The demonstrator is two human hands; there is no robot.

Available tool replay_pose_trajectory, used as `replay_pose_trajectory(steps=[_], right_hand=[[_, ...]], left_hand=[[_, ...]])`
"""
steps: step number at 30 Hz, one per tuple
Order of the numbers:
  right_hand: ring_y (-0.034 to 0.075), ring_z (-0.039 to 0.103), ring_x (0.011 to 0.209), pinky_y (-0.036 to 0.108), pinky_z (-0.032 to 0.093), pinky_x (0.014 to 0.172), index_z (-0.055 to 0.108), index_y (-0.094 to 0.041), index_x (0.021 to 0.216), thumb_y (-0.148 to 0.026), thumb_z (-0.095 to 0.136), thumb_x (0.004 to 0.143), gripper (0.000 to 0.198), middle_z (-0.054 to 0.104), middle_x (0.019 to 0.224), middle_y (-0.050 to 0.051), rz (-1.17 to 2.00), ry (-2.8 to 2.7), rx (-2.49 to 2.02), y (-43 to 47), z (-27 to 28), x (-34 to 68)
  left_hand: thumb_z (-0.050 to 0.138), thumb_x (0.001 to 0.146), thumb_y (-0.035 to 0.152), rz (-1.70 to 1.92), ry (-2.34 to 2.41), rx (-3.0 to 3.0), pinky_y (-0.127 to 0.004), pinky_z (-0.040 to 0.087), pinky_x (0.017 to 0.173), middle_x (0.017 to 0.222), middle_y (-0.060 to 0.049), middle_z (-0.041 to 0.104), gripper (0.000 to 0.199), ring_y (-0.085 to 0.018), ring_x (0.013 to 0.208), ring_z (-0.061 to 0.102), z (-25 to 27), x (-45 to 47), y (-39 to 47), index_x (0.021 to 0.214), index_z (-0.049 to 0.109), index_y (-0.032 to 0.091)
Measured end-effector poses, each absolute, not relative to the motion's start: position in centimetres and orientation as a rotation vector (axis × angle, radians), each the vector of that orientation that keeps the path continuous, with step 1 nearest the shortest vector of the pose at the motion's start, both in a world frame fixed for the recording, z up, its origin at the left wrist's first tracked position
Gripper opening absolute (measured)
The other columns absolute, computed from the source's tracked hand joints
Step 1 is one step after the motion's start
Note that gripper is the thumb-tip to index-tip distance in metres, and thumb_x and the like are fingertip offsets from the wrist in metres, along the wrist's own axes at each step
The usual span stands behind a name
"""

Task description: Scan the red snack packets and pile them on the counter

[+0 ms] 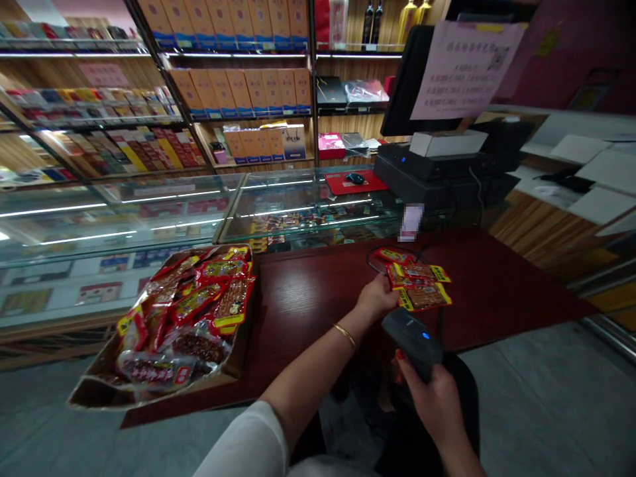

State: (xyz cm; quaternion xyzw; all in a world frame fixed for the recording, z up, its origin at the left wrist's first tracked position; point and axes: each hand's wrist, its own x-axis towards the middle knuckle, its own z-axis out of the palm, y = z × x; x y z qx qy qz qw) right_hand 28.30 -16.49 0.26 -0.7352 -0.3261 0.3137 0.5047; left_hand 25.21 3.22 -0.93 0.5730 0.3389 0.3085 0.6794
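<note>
Right of centre in frame: left hand (380,295) closed at left edge of overlapping red-and-yellow packets (422,286) above the dark red table (298,291); thumb and underside grip not made out. Just behind, a further packet (394,256) beside a looped dark cable (371,258).

Lower right: right hand (434,394) wrapped around handheld scanner (415,341), blue light showing, scanner head near the packets, apparently not touching.

Lower left: open cardboard box (99,392) heaped with similar packets, near corner seemingly out past table edge.

Risks, as judged:
- Missed or doubled read, from overlapping packets, glossy film and possible finger cover over a code.
- Packets sliding apart, from edge-only grip on slick wrapping.
- Snagging on cable, if drawn back across the loop.
- Box tipping, or spilling top packets, if knocked by left forearm; likely cause, overhang plus heaped load.
</note>
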Motion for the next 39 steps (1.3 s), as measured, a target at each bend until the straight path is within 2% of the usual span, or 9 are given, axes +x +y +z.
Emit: replay_pose_trajectory(steps=[3,7,10,14,22,28,32,35,39], right_hand=[[0.027,0.075,0.064,0.029,0.055,0.050,0.075,-0.020,0.077,-0.065,0.070,0.076,0.045,0.079,0.070,0.010,0.797,-0.840,-1.795,-16.2,-0.5,28.6],[0.028,0.076,0.068,0.031,0.057,0.057,0.075,-0.020,0.071,-0.064,0.073,0.072,0.045,0.080,0.073,0.011,0.831,-0.965,-1.868,-14.9,-1.9,27.9],[0.028,0.076,0.071,0.031,0.057,0.061,0.076,-0.019,0.074,-0.065,0.071,0.074,0.047,0.080,0.076,0.011,0.818,-1.031,-1.819,-13.9,-2.3,26.3],[0.027,0.076,0.070,0.031,0.056,0.062,0.076,-0.019,0.079,-0.066,0.068,0.077,0.048,0.079,0.074,0.010,0.839,-1.116,-1.772,-13.2,-2.1,24.0],[0.027,0.074,0.067,0.033,0.056,0.065,0.077,-0.020,0.079,-0.070,0.067,0.074,0.051,0.077,0.069,0.007,0.783,-1.207,-1.785,-13.7,-1.0,23.0],[0.028,0.076,0.071,0.031,0.057,0.063,0.077,-0.019,0.081,-0.067,0.068,0.074,0.049,0.079,0.071,0.009,0.858,-1.128,-1.814,-13.9,-0.9,24.7],[0.029,0.076,0.074,0.032,0.057,0.064,0.077,-0.018,0.083,-0.067,0.068,0.072,0.051,0.080,0.077,0.010,0.849,-1.075,-1.842,-13.7,-1.2,25.0],[0.028,0.077,0.075,0.031,0.057,0.064,0.077,-0.018,0.082,-0.065,0.070,0.073,0.049,0.080,0.078,0.010,0.856,-1.070,-1.829,-13.7,-1.5,24.9],[0.027,0.076,0.071,0.030,0.057,0.063,0.077,-0.018,0.079,-0.062,0.069,0.077,0.044,0.080,0.075,0.010,0.803,-1.108,-1.781,-13.9,-1.7,24.7]], left_hand=[[0.070,0.080,0.021,0.871,0.978,1.590,-0.040,0.044,0.110,0.129,-0.014,0.070,0.047,-0.029,0.123,0.062,0.5,18.5,1.4,0.127,0.067,0.017],[0.057,0.093,0.026,1.108,1.195,1.862,-0.038,0.048,0.105,0.120,-0.008,0.074,0.029,-0.024,0.113,0.067,4.2,6.6,-1.9,0.118,0.073,0.024],[0.056,0.093,0.028,1.247,1.616,2.007,-0.041,0.047,0.105,0.116,-0.008,0.074,0.026,-0.025,0.111,0.066,7.2,-2.6,-3.4,0.112,0.073,0.025],[0.064,0.088,0.036,1.065,2.039,2.212,-0.048,0.043,0.108,0.123,-0.011,0.071,0.036,-0.031,0.118,0.062,8.9,-10.1,-3.2,0.121,0.069,0.021],[0.072,0.082,0.041,0.682,2.086,2.224,-0.055,0.041,0.108,0.146,-0.022,0.055,0.075,-0.039,0.132,0.053,6.0,-5.7,-1.9,0.147,0.046,0.014],[0.051,0.094,0.028,0.881,2.119,2.064,-0.049,0.044,0.105,0.122,-0.017,0.072,0.040,-0.032,0.114,0.067,5.3,-6.3,-2.3,0.130,0.064,0.017],[0.051,0.094,0.040,1.296,2.079,1.509,-0.037,0.055,0.083,0.090,-0.008,0.076,0.036,-0.025,0.087,0.071,7.0,-7.9,-3.0,0.114,0.072,0.018],[0.059,0.089,0.045,1.585,1.784,1.090,-0.029,0.058,0.070,0.096,-0.003,0.074,0.033,-0.019,0.082,0.068,8.4,-7.6,-3.3,0.106,0.072,0.019],[0.067,0.085,0.036,1.492,1.321,0.743,-0.026,0.061,0.063,0.108,-0.003,0.072,0.025,-0.015,0.082,0.068,8.4,-4.8,-2.9,0.103,0.071,0.020]])
